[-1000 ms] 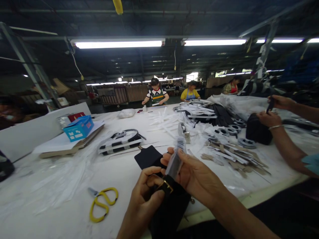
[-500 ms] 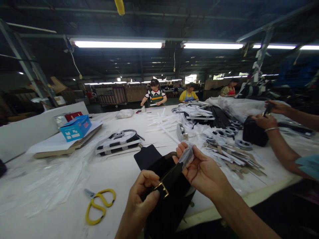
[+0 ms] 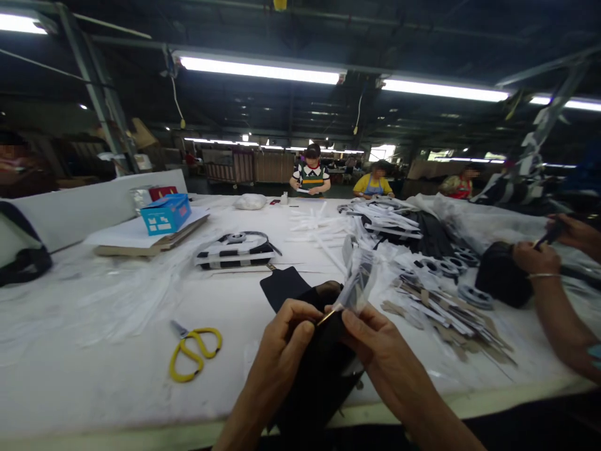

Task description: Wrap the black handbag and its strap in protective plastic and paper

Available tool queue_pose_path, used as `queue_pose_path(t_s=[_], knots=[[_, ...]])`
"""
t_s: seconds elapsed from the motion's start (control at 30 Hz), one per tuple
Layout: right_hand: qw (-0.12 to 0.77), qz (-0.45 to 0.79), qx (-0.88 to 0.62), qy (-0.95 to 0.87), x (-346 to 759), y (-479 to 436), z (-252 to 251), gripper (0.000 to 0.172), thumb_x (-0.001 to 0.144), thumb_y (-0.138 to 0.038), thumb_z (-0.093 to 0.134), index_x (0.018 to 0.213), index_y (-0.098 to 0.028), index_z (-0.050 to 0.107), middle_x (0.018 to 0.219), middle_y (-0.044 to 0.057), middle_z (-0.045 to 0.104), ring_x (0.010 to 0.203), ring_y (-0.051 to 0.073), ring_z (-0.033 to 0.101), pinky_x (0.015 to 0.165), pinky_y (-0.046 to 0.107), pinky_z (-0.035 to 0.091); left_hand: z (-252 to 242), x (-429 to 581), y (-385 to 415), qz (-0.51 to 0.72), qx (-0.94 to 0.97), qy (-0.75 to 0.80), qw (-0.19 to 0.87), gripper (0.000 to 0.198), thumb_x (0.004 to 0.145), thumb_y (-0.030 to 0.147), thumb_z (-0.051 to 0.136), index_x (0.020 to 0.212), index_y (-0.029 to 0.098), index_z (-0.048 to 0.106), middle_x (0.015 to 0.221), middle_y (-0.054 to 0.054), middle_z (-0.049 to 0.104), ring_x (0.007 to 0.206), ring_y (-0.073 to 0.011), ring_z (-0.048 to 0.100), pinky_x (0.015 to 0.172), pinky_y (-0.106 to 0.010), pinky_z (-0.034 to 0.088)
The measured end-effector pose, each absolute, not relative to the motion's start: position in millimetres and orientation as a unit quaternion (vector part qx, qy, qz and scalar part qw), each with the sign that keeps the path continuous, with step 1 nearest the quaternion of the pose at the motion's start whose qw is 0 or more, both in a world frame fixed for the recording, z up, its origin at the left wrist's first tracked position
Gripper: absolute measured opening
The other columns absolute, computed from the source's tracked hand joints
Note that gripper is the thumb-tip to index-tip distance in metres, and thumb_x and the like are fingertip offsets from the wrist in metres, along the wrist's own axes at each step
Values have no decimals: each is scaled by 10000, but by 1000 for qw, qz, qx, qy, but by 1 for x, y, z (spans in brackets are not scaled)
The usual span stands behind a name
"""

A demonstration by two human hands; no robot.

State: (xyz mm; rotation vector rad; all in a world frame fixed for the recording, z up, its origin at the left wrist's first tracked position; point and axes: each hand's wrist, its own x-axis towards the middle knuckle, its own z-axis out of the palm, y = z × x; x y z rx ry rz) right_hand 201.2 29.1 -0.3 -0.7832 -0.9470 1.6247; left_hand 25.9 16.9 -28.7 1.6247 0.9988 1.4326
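Note:
My left hand (image 3: 284, 351) is closed on a black bag (image 3: 315, 376) at the table's near edge, fingers curled by a thin gold fitting (image 3: 325, 317). My right hand (image 3: 375, 351) pinches the bag's black strap (image 3: 362, 282), which is wrapped in a clear plastic sleeve and stands up from my fingers. A black flap (image 3: 283, 287) of the bag lies flat on the white table (image 3: 117, 369) just beyond my hands.
Yellow-handled scissors (image 3: 193, 352) lie left of my hands. A blue box (image 3: 166, 213) sits on boards at back left, beside bundled straps (image 3: 235, 250). Paper strips and tape rolls (image 3: 451, 294) pile at right, where another person's hands (image 3: 539, 257) work on a dark bag. Other people stand at the far end.
My hands have drawn together over the bag. The right hand has turned the plastic-wrapped strap upright, and the gold fitting now shows edge-on between my fingers. The view shifted left.

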Motion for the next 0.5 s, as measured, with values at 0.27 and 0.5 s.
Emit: queue_pose_path(t_s=[0.27, 0.5], knots=[[596, 714, -331, -160, 203, 46, -11, 425, 491, -190, 948, 831, -156, 695, 784, -12, 737, 680, 119, 685, 582, 187, 575, -83, 14, 31, 446, 812, 374, -37, 618, 852, 175, 602, 1419, 219, 361, 1353, -103, 581, 1298, -271, 497, 1147, -517, 311], [562, 724, -331, -226, 189, 36, -27, 315, 672, -302, 872, 881, -198, 661, 778, -50, 706, 683, 89, 665, 616, 167, 546, -75, 48, 27, 557, 714, 423, 29, 367, 886, 267, 639, 1247, 271, 575, 1079, -36, 724, 952, -210, 681, 840, -331, 539]])
